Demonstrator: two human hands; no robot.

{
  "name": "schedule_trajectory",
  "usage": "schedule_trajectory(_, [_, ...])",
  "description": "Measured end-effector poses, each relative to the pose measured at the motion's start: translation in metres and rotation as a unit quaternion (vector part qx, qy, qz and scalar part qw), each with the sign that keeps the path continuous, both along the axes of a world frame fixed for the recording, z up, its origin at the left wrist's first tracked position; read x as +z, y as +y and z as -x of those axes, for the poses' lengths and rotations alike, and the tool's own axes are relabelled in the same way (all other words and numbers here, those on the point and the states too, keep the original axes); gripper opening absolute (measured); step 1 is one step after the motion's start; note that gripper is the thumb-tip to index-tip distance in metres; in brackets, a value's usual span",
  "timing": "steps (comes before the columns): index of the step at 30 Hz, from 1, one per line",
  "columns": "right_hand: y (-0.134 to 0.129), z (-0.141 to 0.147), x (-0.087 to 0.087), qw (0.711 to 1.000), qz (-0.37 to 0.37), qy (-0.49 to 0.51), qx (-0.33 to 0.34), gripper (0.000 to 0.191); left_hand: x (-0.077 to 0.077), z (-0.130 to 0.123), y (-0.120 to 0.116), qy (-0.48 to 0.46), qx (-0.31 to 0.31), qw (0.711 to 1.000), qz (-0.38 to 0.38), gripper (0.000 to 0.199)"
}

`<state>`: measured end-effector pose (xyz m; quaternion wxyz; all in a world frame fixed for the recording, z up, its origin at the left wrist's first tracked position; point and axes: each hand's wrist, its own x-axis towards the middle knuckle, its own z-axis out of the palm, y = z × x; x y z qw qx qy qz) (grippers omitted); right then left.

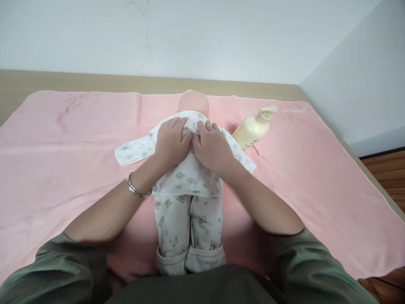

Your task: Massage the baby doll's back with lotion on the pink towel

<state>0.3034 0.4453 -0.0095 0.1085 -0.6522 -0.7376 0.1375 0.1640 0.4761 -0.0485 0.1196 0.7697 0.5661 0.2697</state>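
Note:
A baby doll (pixel 190 179) lies face down, its bald head (pixel 193 102) pointing away from me and its footed legs toward me. It wears white printed clothes, a top (pixel 182 181) and trousers (pixel 173 221). My left hand (pixel 171 141) rests flat on the left side of its upper back, fingers stretched toward the shoulder. Beside it, my right hand (pixel 212 147) lies flat on the right side of the back, fingers spread. The two thumbs meet or nearly meet at the middle. Neither hand grasps anything. The doll's face is hidden.
A cream pump bottle (pixel 253 128) leans or lies just right of the doll, against its right sleeve. Under everything spreads a pink blanket (pixel 79 169) with some wrinkles, on a light wooden table (pixel 247 88). A white wall (pixel 190 38) stands behind, another at the right.

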Motion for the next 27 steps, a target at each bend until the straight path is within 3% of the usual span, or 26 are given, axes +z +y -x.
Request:
schedule_trajectory(7, [0.024, -0.012, -0.01, 0.999, -0.037, 0.014, -0.018, 0.046, 0.012, -0.017, -0.033, 0.036, 0.005, 0.999, -0.004, 0.054])
schedule_trajectory(11, [0.008, -0.004, -0.011, 0.998, -0.057, -0.019, -0.003, 0.056, 0.01, -0.009, -0.018, 0.024, 0.002, 1.0, 0.003, 0.055])
schedule_trajectory(15, [-0.012, 0.007, -0.009, 0.997, -0.056, -0.041, 0.039, 0.056, 0.005, 0.004, 0.007, 0.001, -0.03, 0.999, 0.019, 0.055])
schedule_trajectory(18, [-0.016, 0.009, -0.005, 0.998, -0.046, -0.029, 0.036, 0.056, 0.003, 0.006, 0.011, -0.001, -0.024, 1.0, 0.02, 0.055])
schedule_trajectory(27, [0.016, -0.011, -0.008, 0.997, -0.058, 0.04, 0.018, 0.041, 0.014, -0.016, -0.031, 0.056, 0.008, 0.998, 0.015, 0.058])
